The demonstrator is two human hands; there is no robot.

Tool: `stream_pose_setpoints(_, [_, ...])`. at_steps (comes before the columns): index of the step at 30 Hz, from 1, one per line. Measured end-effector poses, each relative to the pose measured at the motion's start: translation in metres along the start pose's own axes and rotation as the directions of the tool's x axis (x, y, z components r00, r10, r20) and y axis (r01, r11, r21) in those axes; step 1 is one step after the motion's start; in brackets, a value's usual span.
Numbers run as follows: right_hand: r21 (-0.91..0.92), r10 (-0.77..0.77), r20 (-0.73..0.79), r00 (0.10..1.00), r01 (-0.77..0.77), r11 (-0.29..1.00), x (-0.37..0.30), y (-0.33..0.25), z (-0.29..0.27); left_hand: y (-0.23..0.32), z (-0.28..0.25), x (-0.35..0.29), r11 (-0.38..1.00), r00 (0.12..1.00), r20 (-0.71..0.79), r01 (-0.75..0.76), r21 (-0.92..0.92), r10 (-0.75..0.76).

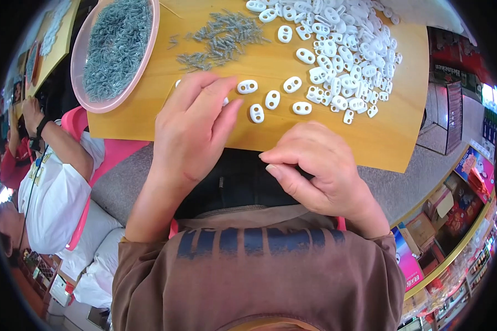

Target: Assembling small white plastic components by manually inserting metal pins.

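My left hand [196,113] is over the table's near edge, its fingers bent and its thumb apart from the index finger. In that gap shows part of a white oval plastic piece with two holes [225,101]; whether the hand touches it I cannot tell. Just right of the fingertips lie several more such white pieces [247,86], spaced apart. My right hand [317,168] is in front of the table edge, thumb and index finger brought together in a pinch. Anything between those fingertips is too small to make out. Small metal springs [226,36] lie loose beyond my left hand.
A pink basin [153,49] full of springs stands at the table's [132,121] left. A large heap of white pieces [342,49] covers the far right. Another person [55,187] in a white shirt sits at left by a pink chair [77,118]. Shelves [453,243] stand at right.
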State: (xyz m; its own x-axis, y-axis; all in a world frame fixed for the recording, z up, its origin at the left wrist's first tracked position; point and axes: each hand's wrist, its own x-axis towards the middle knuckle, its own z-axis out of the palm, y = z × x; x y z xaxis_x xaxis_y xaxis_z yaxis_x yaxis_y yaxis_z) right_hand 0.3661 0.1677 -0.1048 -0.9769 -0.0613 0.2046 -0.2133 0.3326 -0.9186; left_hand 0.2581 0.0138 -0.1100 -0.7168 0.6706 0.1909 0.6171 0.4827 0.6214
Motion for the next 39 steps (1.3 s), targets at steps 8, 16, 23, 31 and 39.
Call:
stream_pose_setpoints(8, [-0.114,-0.094,-0.275,0.957,0.065,0.991,-0.014,0.004,-0.016,0.003,-0.002,0.006,0.989,0.991,-0.038,-0.128,0.076,0.131])
stream_pose_setpoints(16, [0.024,0.015,-0.721,0.693,0.003,1.000,-0.048,0.010,-0.022,0.033,0.026,0.033,0.929,0.924,0.088,-0.368,-0.047,0.371])
stream_pose_setpoints(23, [0.198,0.124,-0.738,0.664,0.036,0.980,-0.051,0.031,-0.020,0.040,0.047,0.036,0.928,0.922,0.120,-0.373,0.025,0.367])
stream_pose_setpoints(31, [0.193,0.124,-0.723,0.679,0.026,0.981,-0.050,0.030,-0.020,0.046,0.053,0.038,0.915,0.923,0.141,-0.376,0.147,0.357])
stream_pose_setpoints(39, [0.146,0.113,-0.713,0.692,-0.011,0.989,-0.048,0.029,-0.020,0.043,0.053,0.039,0.940,0.938,0.119,-0.336,0.064,0.327])
